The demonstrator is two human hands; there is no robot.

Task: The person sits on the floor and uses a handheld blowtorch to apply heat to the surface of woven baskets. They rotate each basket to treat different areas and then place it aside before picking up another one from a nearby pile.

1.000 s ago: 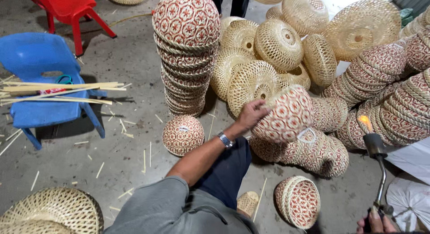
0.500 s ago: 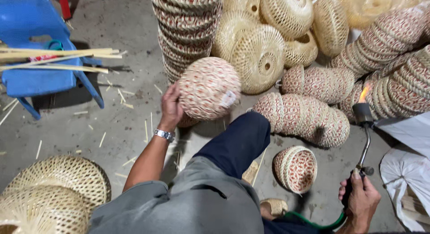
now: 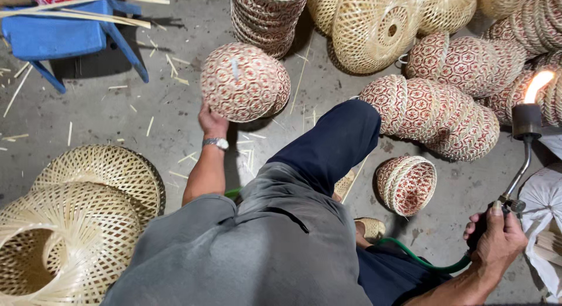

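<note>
My left hand [image 3: 212, 122] gripped the red basket [image 3: 244, 81] from below at upper centre, well apart from the lit torch [image 3: 525, 125] my right hand [image 3: 497, 238] clasped at right.

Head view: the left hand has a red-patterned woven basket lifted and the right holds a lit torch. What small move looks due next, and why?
Probably bring the basket across toward the flame. The left hand holds it up off the floor, far from the torch that the right hand keeps upright and burning, well apart.
</note>
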